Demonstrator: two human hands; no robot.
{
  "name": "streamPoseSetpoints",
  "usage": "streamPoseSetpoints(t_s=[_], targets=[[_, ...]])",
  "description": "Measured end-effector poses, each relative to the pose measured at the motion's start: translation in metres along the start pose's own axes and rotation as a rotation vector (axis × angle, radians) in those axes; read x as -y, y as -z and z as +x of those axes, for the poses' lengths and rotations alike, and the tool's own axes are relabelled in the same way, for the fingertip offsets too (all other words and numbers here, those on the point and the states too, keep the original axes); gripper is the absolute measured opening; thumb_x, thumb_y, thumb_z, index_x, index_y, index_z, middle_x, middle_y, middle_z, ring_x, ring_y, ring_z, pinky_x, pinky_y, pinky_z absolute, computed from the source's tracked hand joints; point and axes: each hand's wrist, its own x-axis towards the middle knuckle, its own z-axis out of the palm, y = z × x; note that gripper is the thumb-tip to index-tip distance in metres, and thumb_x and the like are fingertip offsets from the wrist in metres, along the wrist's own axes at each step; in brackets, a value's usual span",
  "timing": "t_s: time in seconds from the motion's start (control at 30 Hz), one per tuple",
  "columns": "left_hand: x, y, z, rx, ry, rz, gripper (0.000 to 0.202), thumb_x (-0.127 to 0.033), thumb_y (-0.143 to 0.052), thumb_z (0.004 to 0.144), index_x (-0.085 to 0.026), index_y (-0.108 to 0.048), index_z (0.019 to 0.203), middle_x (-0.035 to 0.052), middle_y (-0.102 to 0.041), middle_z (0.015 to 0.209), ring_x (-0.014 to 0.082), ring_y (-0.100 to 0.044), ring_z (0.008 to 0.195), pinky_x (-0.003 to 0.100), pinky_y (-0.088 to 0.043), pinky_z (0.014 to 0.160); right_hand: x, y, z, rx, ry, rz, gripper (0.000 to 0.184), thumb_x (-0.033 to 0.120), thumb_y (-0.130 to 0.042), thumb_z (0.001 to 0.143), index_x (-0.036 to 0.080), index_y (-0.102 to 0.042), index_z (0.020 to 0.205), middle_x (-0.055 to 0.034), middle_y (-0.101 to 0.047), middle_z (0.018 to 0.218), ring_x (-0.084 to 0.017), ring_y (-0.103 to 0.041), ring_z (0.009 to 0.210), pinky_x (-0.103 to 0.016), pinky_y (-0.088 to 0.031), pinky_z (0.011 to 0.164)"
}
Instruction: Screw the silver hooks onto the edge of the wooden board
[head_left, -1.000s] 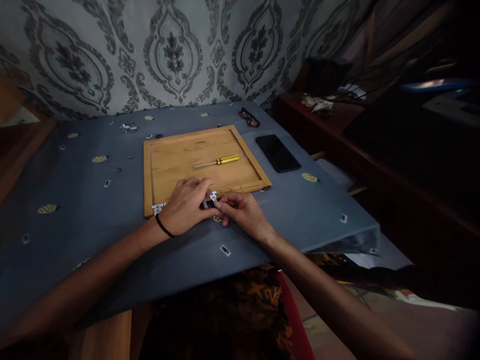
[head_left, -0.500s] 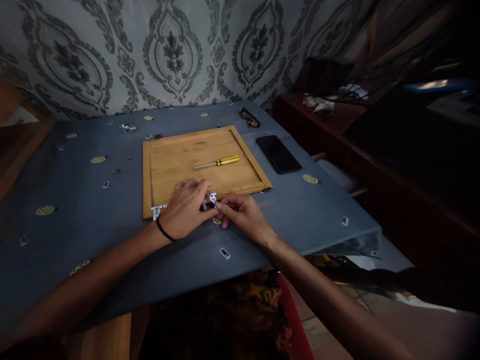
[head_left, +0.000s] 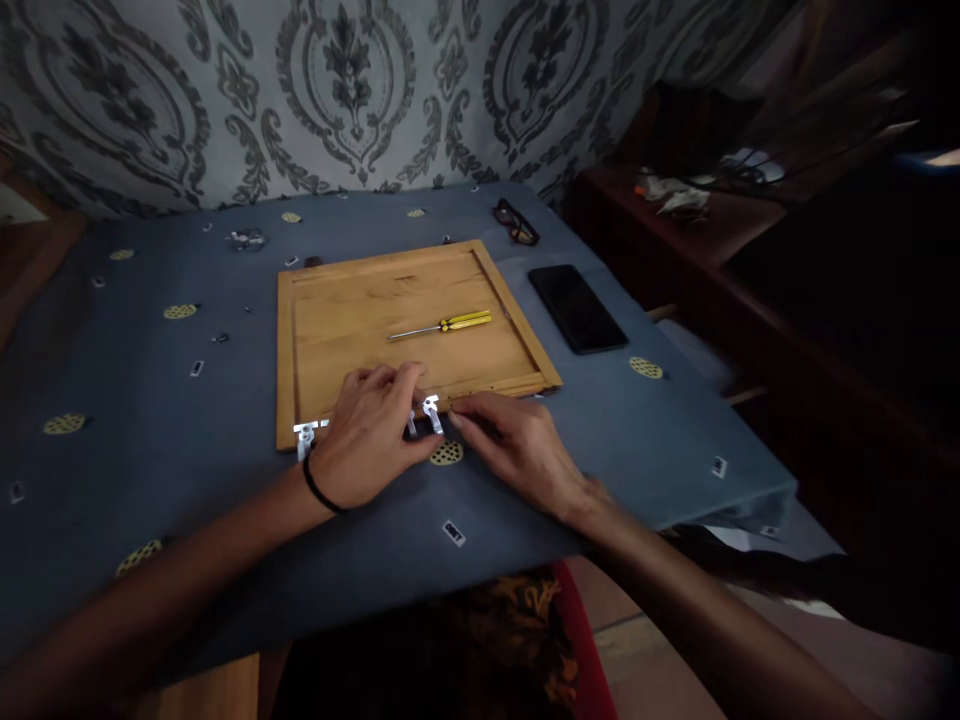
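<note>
A wooden framed panel (head_left: 352,300) lies flat on the blue cloth-covered table (head_left: 150,440). A yellow-handled screwdriver (head_left: 442,324) rests on the panel. Two small metal hinge brackets sit on the panel's near edge, one at the left corner (head_left: 306,434), one in the middle (head_left: 431,411). My left hand (head_left: 371,430) rests curled over the near edge beside the middle bracket, fingers closed around it. My right hand (head_left: 517,445) lies just right of that bracket, fingers extended toward it, touching the panel edge.
A black phone (head_left: 577,308) lies right of the panel, and glasses (head_left: 516,221) at the back right. Small stickers and yellow dotted discs (head_left: 446,453) are scattered on the cloth. A dark wooden shelf (head_left: 697,230) stands to the right. Patterned wallpaper is behind.
My right hand has let go of the middle bracket and slid a little to the right, fingers now stretched out. The view has shifted slightly; the left hand stays put.
</note>
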Motion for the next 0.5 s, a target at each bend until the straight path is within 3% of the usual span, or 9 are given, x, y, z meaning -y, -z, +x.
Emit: streamPoseSetpoints(t_s=[0.07,0.13,0.5], targets=[[0.0001,-0.0008,-0.0002,-0.008,0.003,-0.003,0.055,-0.03,-0.076,0.081,-0.019,-0.043,0.124,0.0065,-0.073,0.108,0.0298,-0.064,0.112,0.048,-0.044,0.099,-0.0055,-0.003,-0.0005,-0.018,0.169,-0.107,0.017,0.023,-0.054,0.099,0.018,-0.07,0.094,-0.0042,-0.075,0.083,-0.014,-0.069,0.073,-0.024,-0.051,0.067],[0.0006,-0.0018,-0.0003,-0.023,0.0,-0.001,0.06,-0.029,-0.076,0.081,-0.017,-0.041,0.128,0.0078,-0.073,0.11,0.03,-0.064,0.114,0.049,-0.044,0.101,-0.0099,-0.0059,-0.0023,-0.028,0.243,-0.147,0.016,0.02,-0.054,0.099,0.017,-0.068,0.091,-0.0033,-0.074,0.079,-0.013,-0.069,0.07,-0.022,-0.051,0.065],[-0.0006,-0.0041,0.0004,-0.012,0.018,-0.002,0.071,-0.026,-0.077,0.08,-0.016,-0.035,0.136,0.0111,-0.073,0.112,0.0315,-0.064,0.116,0.051,-0.042,0.102,-0.0089,0.0001,-0.0069,0.023,0.166,-0.151,0.012,0.019,-0.055,0.099,0.019,-0.066,0.094,0.0,-0.071,0.072,-0.011,-0.068,0.063,-0.021,-0.055,0.063]])
